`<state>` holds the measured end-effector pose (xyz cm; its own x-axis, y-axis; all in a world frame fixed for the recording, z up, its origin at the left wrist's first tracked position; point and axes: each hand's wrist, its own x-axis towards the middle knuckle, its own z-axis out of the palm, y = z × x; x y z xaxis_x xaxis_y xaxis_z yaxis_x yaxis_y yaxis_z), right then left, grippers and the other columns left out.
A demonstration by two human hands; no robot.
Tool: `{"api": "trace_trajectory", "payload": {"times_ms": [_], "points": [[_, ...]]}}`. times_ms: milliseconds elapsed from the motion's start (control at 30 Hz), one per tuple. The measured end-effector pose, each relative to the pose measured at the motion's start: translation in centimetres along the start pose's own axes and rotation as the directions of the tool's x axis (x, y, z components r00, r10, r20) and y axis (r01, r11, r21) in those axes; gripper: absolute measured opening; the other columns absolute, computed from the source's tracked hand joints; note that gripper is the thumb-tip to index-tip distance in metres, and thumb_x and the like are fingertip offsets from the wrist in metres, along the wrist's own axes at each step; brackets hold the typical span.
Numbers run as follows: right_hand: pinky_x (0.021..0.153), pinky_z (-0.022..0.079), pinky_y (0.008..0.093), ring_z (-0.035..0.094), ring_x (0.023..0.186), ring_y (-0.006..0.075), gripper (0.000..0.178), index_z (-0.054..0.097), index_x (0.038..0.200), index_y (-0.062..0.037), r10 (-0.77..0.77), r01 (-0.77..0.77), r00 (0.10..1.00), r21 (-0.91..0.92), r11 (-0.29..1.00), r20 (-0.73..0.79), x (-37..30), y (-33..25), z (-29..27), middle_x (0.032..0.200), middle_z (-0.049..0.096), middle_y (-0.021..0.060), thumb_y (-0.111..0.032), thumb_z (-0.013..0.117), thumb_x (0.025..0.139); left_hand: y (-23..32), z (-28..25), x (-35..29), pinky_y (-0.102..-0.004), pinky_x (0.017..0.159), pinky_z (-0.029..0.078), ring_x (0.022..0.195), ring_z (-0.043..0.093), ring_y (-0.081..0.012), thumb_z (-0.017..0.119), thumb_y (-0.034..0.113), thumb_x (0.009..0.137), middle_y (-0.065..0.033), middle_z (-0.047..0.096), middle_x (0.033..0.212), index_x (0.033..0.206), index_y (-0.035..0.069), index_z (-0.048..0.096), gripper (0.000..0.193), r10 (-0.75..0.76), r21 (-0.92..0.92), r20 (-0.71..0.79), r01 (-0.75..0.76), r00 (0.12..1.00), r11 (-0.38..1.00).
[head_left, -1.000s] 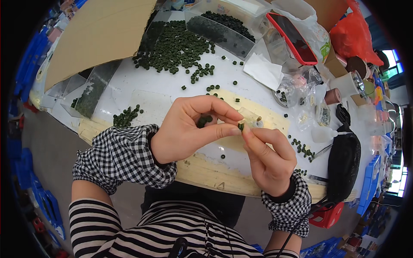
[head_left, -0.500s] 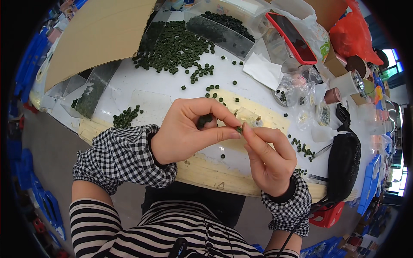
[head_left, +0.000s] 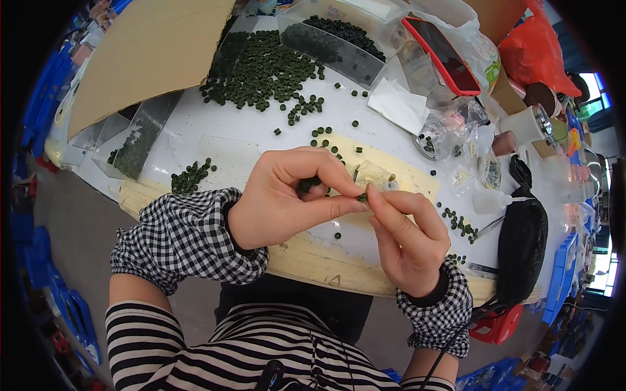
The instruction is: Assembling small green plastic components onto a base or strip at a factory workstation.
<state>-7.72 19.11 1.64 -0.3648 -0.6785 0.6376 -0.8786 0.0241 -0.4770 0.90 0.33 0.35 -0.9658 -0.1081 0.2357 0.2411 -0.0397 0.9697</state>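
Observation:
My left hand [head_left: 274, 202] pinches a small dark green round piece [head_left: 362, 197] between thumb and forefinger. More dark green pieces [head_left: 306, 184] show inside its curled fingers. My right hand [head_left: 412, 244] is closed in a pinch, its fingertips meeting the left ones at that piece; whatever lies between them is too small to make out. Just beyond the fingertips, a small fixture with pegs [head_left: 378, 174] stands on a yellowish patch of the table. Loose green pieces [head_left: 321, 132] lie behind my left hand, and one single piece [head_left: 337, 236] sits nearer me.
A big spread of green pieces [head_left: 261, 72] covers the far left, beside clear bins [head_left: 345, 55] and a cardboard sheet [head_left: 143, 58]. To the right are a red-cased phone [head_left: 443, 55], a white tissue [head_left: 398, 107], plastic bags [head_left: 450, 133], tweezers [head_left: 489, 228] and a black mesh pouch [head_left: 521, 238].
Both hands stay almost in place, fingertips still together. The pinched piece and fingertips have shifted very slightly.

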Motion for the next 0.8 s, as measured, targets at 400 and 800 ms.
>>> {"api": "trace_trajectory", "payload": {"times_ms": [400,800], "points": [[0.057,0.048,0.0266,0.057,0.067,0.0178,0.043,0.067,0.112,-0.0018,-0.001,0.001,1.000,0.002,1.000,0.000,-0.04,-0.03,-0.03,0.089,0.063,0.0072,0.007,0.072,0.071,0.16,-0.07,0.00,-0.0171,0.058,0.037,0.060,0.041,-0.0007,0.073,-0.011,0.073,-0.0051,0.063,0.090,0.090,0.002,0.068,0.021,0.021,0.061,0.014,-0.022,1.000,0.998],[0.058,0.048,0.0264,0.058,0.067,0.0176,0.043,0.068,0.112,-0.0018,-0.001,0.001,1.000,0.001,1.000,0.004,-0.10,-0.01,-0.02,0.089,0.062,0.0076,0.008,0.071,0.071,0.34,0.04,0.18,-0.0166,0.051,0.032,0.057,0.039,0.0002,0.072,-0.007,0.076,-0.0016,0.060,0.082,0.087,0.002,0.067,0.015,0.047,0.101,0.006,-0.048,0.999,0.994]]}}
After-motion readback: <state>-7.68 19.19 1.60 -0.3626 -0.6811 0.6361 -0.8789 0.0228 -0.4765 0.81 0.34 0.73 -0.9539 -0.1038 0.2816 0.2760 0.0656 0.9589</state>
